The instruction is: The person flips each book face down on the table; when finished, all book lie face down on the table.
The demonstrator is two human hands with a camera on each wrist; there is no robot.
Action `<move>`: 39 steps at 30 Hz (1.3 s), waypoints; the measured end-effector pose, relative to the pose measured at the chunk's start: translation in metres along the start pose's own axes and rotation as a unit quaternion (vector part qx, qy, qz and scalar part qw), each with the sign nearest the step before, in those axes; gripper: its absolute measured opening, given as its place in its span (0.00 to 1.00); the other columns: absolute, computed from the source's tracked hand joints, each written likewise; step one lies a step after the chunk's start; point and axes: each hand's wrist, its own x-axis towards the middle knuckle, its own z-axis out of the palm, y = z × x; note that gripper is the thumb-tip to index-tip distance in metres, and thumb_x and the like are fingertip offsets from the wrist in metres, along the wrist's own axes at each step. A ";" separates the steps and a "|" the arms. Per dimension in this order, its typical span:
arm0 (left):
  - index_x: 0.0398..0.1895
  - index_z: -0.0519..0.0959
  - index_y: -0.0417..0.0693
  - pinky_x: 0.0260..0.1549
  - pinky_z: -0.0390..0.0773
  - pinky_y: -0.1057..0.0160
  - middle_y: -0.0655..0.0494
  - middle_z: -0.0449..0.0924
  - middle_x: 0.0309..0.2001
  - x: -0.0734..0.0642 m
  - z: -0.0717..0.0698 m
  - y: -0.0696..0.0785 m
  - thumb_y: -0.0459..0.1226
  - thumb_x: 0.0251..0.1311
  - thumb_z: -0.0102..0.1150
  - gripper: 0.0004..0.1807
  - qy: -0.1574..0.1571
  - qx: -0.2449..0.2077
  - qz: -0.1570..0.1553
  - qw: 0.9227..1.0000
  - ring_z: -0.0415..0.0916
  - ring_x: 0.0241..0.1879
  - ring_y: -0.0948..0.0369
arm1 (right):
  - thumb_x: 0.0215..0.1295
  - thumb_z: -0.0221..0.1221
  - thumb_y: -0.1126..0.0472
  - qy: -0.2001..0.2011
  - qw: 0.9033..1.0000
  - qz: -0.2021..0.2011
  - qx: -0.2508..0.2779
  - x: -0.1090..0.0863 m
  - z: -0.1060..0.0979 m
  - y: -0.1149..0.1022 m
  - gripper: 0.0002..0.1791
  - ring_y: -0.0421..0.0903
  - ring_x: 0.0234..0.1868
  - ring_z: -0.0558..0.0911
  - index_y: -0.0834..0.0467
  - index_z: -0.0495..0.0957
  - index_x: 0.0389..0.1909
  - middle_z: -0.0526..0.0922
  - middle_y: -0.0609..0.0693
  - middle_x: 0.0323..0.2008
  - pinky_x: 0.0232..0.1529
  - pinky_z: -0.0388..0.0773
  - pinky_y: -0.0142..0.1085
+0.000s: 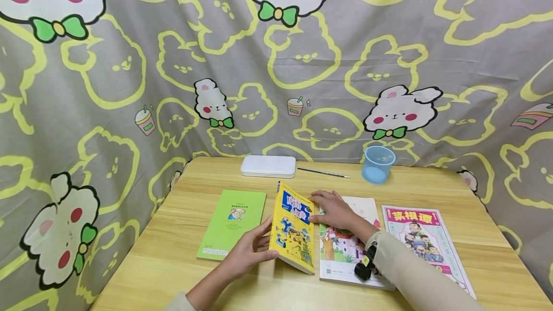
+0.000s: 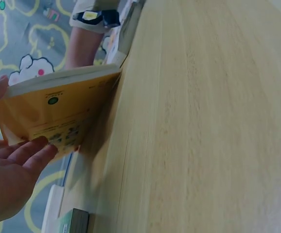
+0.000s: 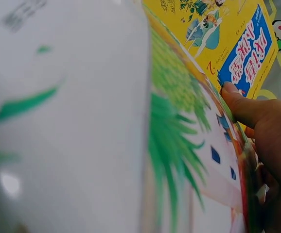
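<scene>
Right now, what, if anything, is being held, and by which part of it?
The yellow book: in the head view, the left hand holds its lower left edge, the right hand its upper right edge.

Books (image 1: 294, 234): four, count them!
Hands (image 1: 247, 251): two, a pair!
Case (image 1: 269, 165): one, just one!
Pencil (image 1: 324, 173): a lone one!
Cup (image 1: 378, 168): single!
Table (image 1: 160, 253): one, too!

Tilted book (image 1: 295, 229) between flat books (image 1: 235, 224); behind (table's (image 1: 168, 239) far side), left to right: box (image 1: 268, 166), pencil (image 1: 323, 173), cup (image 1: 378, 164).

Wooden table (image 1: 164, 253) with flat books (image 1: 235, 229), case (image 1: 268, 164), pencil (image 1: 324, 173), cup (image 1: 377, 166)
</scene>
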 end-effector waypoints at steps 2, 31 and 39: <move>0.83 0.45 0.41 0.61 0.77 0.61 0.34 0.55 0.78 0.001 0.001 0.000 0.30 0.64 0.68 0.51 0.000 -0.010 0.001 1.000 0.69 0.70 0.40 | 0.65 0.64 0.34 0.001 1.000 0.000 -0.002 0.000 0.000 0.001 0.42 0.59 0.73 0.69 0.56 0.73 0.72 0.71 0.56 0.72 0.77 0.45 0.67; 0.83 0.48 0.43 0.58 0.80 0.58 0.36 0.50 0.80 0.002 0.003 0.008 0.28 0.61 0.69 0.52 -0.003 -0.021 0.013 1.000 0.74 0.66 0.41 | 0.64 0.64 0.33 -0.033 0.999 0.029 0.007 0.004 -0.008 -0.015 0.43 0.62 0.79 0.58 0.51 0.70 0.75 0.70 0.55 0.74 0.75 0.36 0.71; 0.83 0.48 0.44 0.60 0.80 0.59 0.37 0.52 0.80 0.002 0.003 0.010 0.29 0.62 0.70 0.52 -0.014 -0.016 0.019 1.000 0.73 0.67 0.41 | 0.65 0.65 0.35 -0.040 0.998 0.035 0.034 0.008 -0.014 -0.028 0.45 0.61 0.78 0.61 0.52 0.66 0.77 0.69 0.56 0.75 0.75 0.34 0.70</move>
